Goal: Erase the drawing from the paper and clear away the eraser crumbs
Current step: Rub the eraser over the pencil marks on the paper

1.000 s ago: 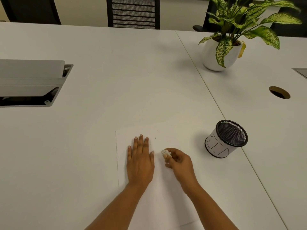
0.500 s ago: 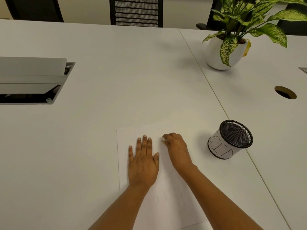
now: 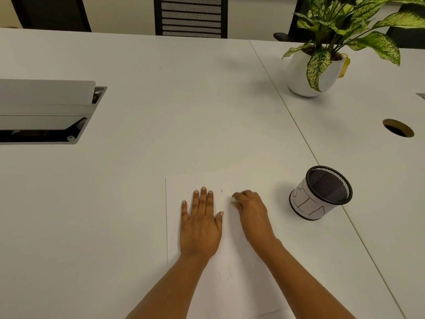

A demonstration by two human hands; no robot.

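You are in the rubbing step. Your left hand [image 3: 200,226] lies flat, fingers straight and a little spread, pressing the paper [image 3: 232,286] down at the lower centre of the frame so the sheet cannot slide. Your right hand [image 3: 251,212], just to the right of it, has its fingers curled round a small pale eraser [image 3: 233,200]. The eraser peeks out at the fingertips and meets the sheet near its upper edge. The hand is slightly blurred, which fits a scrubbing stroke. The paper lies on the white table [image 3: 161,111], its left edge showing as a thin dark line and its lower end running out of the bottom of the frame.

Little of the drawing shows: a short dark tick [image 3: 222,191] just above the eraser, a faint mark [image 3: 188,192] left of your left fingertips, and pale strokes [image 3: 230,271] lower down between your forearms. Whether these are pencil remnants or crumbs I cannot tell. By my reading the erasing is well along but unfinished, and the crumbs are not yet swept.

Next, work the eraser over the tick above it, then shift your holding hand to reach the lower strokes. Press lightly, because a thin sheet creases if the eraser drags towards an unheld edge. When you sweep, brush away from the mesh pen cup [image 3: 322,192] at the right, which stands near the sheet.
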